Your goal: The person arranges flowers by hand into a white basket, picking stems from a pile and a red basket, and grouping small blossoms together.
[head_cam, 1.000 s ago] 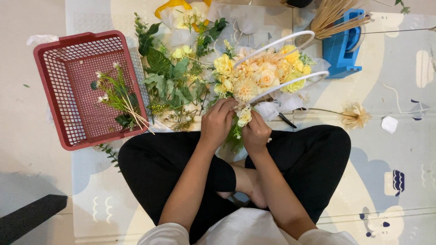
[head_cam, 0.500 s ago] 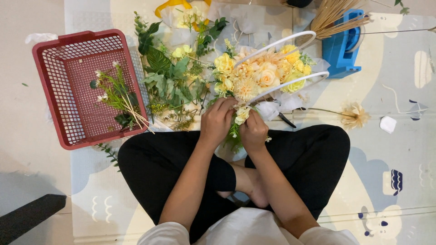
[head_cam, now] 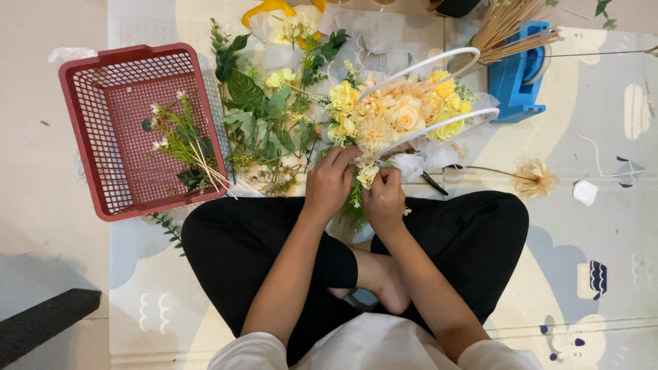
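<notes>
Both the left hand (head_cam: 330, 183) and right hand (head_cam: 384, 199) are pinching, fingers closed, a small pale-yellow flower sprig (head_cam: 367, 175) just below the yellow-and-peach bouquet with 2 white hoop handles (head_cam: 401, 113), the red plastic mesh basket (head_cam: 103, 68) lying well left of that bouquet.

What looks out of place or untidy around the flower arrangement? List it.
Nothing looks damaged. Loose bits lie about: a dried flower stem alone on the mat right of the bouquet, a white scrap beyond it, crumpled white paper behind the red basket, and a green sprig on the mat by its front corner.
</notes>
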